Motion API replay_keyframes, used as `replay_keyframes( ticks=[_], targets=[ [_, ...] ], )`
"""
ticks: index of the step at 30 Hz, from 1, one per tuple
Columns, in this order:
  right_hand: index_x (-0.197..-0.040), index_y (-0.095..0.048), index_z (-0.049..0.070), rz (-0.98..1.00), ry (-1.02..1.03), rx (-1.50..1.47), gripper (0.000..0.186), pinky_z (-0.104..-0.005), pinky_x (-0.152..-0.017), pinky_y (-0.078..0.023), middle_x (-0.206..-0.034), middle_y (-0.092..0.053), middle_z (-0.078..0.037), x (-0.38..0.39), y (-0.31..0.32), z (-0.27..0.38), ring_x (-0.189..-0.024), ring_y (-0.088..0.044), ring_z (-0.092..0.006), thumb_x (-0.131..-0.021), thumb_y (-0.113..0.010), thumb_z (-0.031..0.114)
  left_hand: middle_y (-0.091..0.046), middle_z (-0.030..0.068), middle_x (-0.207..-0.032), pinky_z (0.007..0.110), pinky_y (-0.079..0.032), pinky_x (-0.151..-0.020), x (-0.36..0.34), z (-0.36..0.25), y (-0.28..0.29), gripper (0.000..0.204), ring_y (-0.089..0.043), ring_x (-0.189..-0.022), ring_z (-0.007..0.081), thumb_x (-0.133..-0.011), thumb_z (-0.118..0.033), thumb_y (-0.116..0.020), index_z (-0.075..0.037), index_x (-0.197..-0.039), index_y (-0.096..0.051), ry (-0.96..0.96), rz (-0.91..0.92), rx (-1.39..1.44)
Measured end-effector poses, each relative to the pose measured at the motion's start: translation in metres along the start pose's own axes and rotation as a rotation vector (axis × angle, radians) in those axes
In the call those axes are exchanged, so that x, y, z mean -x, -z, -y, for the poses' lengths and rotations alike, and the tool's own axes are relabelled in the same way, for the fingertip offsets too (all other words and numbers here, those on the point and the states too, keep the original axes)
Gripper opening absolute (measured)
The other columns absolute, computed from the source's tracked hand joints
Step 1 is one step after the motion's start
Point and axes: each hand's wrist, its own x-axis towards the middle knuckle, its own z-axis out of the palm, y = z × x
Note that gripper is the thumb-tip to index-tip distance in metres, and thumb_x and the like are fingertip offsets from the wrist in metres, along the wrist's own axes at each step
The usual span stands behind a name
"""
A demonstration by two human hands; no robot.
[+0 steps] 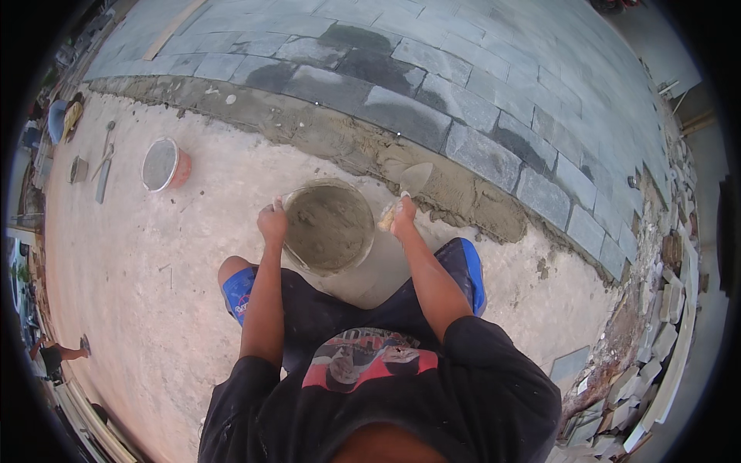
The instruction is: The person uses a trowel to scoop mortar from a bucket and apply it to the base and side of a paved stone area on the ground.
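Note:
My left hand (272,220) is closed on the left rim of a round bucket (328,231) holding wet grey mortar. My right hand (401,214) grips a trowel just right of the bucket, its pointed blade (417,176) angled over a strip of spread mortar (478,208). This rough strip runs along the edge of grey stone pavers (482,154), some of them darkened by wet patches. My knees are bent on either side, near the bucket.
An orange bucket (177,174), a small container (79,170) and long tools (103,177) lie on the concrete at left. A person (65,119) crouches at upper left; another (54,355) is at lower left. Broken pieces (656,347) are piled at right. A plank (166,38) rests on pavers.

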Motion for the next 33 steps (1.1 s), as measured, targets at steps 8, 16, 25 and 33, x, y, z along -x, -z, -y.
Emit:
replay_keyframes(
  ticks=[8, 16, 25, 33],
  targets=[
    [-0.092, -0.051, 0.011, 0.164, -0.037, 0.321, 0.022, -0.0412, -0.046, -0.046, -0.065, -0.051, -0.006, -0.034, -0.040, -0.021, -0.050, -0.053, -0.0241, -0.089, -0.054, 0.033, -0.061, 0.0277, -0.071, 0.049, -0.045, -0.066, 0.001, -0.008, -0.012, 0.047, -0.060, -0.068, 0.0444, -0.095, -0.036, -0.052, 0.004, -0.075, -0.066, -0.035, -0.044, 0.084],
    [-0.102, -0.057, 0.006, 0.371, -0.043, 1.094, 0.030, -0.0434, -0.053, -0.050, -0.076, -0.061, -0.014, -0.024, -0.048, 0.023, -0.061, -0.061, -0.0267, -0.084, -0.056, 0.030, -0.060, 0.0274, -0.069, 0.050, -0.044, -0.066, -0.002, -0.005, -0.008, 0.048, -0.059, -0.067, 0.0441, -0.094, -0.037, -0.054, 0.004, -0.072, -0.064, -0.062, -0.073, 0.063],
    [-0.123, -0.055, 0.003, 0.638, 0.716, 2.139, 0.053, -0.0469, -0.085, -0.050, -0.104, -0.065, -0.024, 0.119, -0.020, 0.098, -0.097, -0.063, -0.0386, -0.077, -0.062, 0.027, -0.061, 0.0278, -0.072, 0.051, -0.046, -0.068, -0.005, -0.007, -0.015, 0.047, -0.061, -0.072, 0.0455, -0.092, -0.038, -0.055, 0.004, -0.074, -0.065, -0.029, -0.013, 0.084],
    [-0.092, -0.066, -0.003, 0.777, 0.623, 2.634, 0.031, -0.0479, -0.076, -0.053, -0.088, -0.067, -0.025, 0.107, -0.038, 0.060, -0.086, -0.066, -0.0395, -0.073, -0.065, 0.022, -0.059, 0.0273, -0.068, 0.050, -0.045, -0.063, 0.027, -0.046, -0.016, 0.041, -0.059, -0.068, 0.0463, -0.091, -0.032, -0.059, 0.003, -0.069, -0.061, -0.101, 0.034, 0.155]
  ],
)
